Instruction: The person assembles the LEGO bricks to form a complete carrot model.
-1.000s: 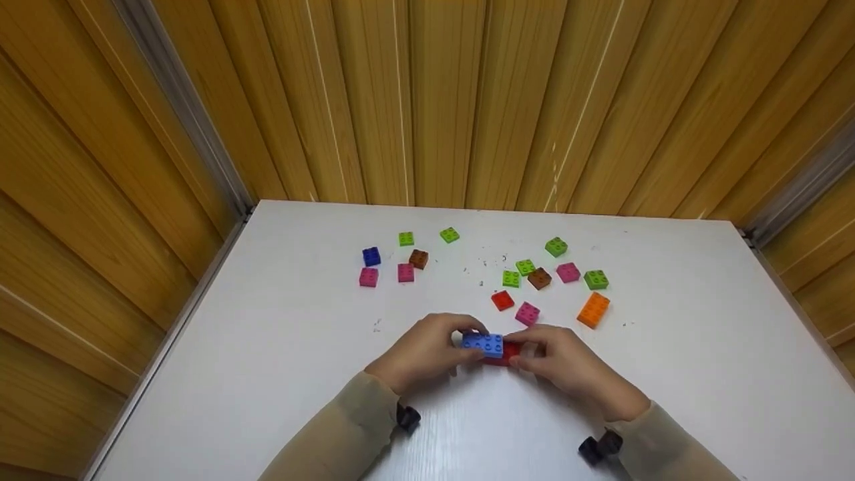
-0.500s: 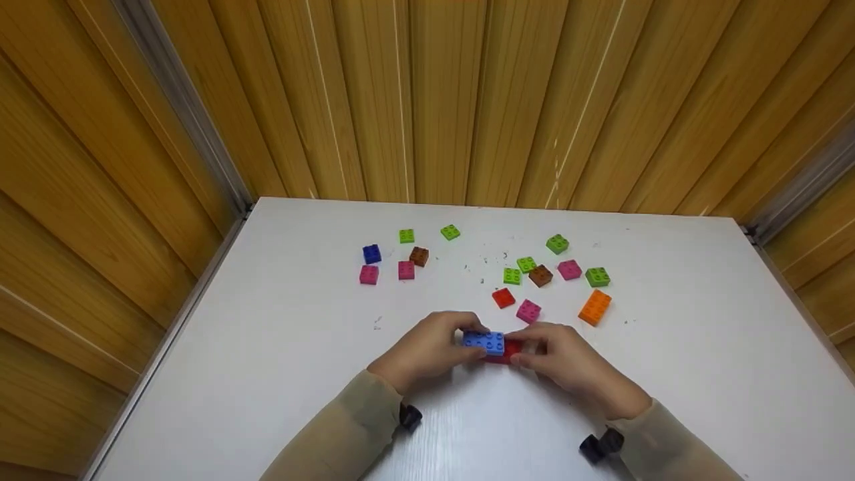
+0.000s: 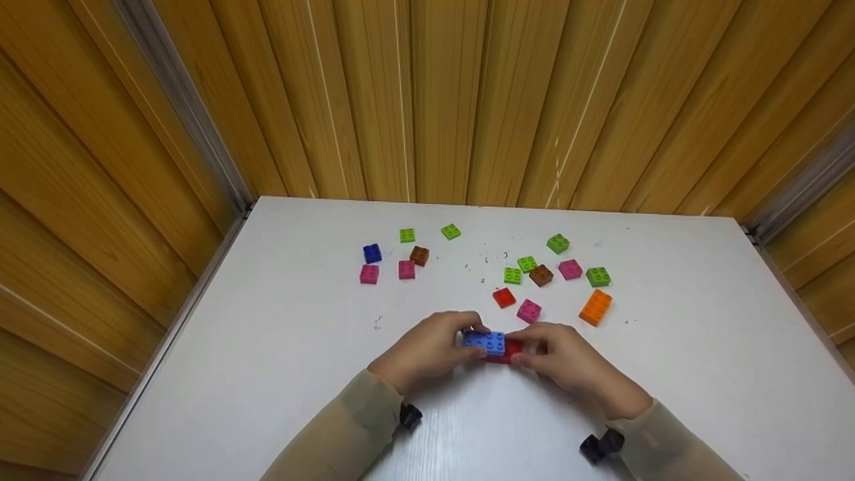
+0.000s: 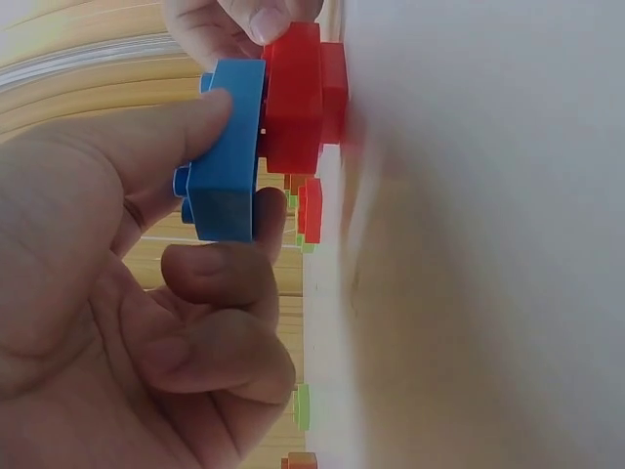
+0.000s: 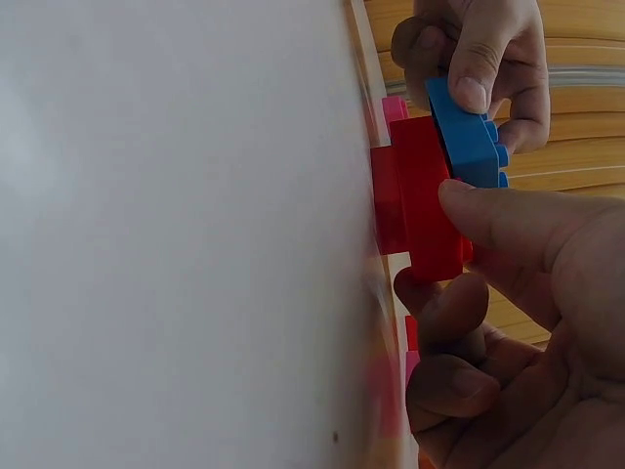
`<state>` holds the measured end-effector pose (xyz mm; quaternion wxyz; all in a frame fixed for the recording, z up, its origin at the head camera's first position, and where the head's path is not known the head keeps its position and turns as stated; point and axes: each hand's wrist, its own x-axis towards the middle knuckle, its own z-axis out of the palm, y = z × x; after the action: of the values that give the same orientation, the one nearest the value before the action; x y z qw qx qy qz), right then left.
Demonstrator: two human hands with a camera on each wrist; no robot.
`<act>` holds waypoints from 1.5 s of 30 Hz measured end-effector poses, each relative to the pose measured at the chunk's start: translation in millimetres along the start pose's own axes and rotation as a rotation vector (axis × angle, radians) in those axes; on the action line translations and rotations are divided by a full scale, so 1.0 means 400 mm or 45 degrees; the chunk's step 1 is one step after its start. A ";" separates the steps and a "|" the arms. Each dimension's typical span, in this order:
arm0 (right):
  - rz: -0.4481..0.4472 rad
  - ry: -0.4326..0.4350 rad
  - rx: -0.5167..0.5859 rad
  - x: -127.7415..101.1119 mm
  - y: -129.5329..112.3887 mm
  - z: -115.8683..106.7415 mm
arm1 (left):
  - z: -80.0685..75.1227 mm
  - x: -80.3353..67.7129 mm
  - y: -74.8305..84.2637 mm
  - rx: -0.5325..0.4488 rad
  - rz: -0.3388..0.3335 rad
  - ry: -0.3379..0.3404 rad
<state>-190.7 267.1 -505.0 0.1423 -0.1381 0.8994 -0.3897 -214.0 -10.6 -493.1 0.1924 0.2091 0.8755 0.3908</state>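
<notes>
My left hand point(image 3: 431, 347) pinches a blue eight-stud building brick point(image 3: 486, 342) between thumb and fingers. The blue brick lies over the left part of a long red brick point(image 4: 293, 98), offset so that its own left end sticks out. A thin dark gap shows between the two in the right wrist view. With thumb and fingertips, my right hand point(image 3: 564, 357) grips the red brick's right end. Under it is a shorter red brick point(image 5: 389, 200), close to the white table point(image 3: 280, 374).
Beyond the hands lie a small red brick point(image 3: 503, 298), a pink brick point(image 3: 529, 310) and an orange brick point(image 3: 595, 307). Farther back are several green, brown and pink bricks, with a dark blue brick point(image 3: 372, 253) at left. Wood-look panels point(image 3: 441, 100) stand behind the table.
</notes>
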 end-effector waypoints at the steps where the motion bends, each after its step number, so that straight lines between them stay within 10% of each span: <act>1: 0.003 -0.001 -0.001 0.000 0.001 0.000 | 0.000 0.000 -0.001 0.001 -0.004 -0.002; 34: 0.053 -0.014 -0.007 -0.003 -0.013 -0.011 | 0.006 -0.005 0.009 0.021 -0.070 -0.001; 45: 0.153 0.281 -0.082 -0.004 0.029 -0.119 | 0.008 -0.006 0.016 0.051 -0.127 -0.005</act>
<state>-208.0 307.0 -482.1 0.0609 -0.0449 0.9283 -0.3641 -209.0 -6.1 -489.7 0.2091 0.1698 0.8921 0.3628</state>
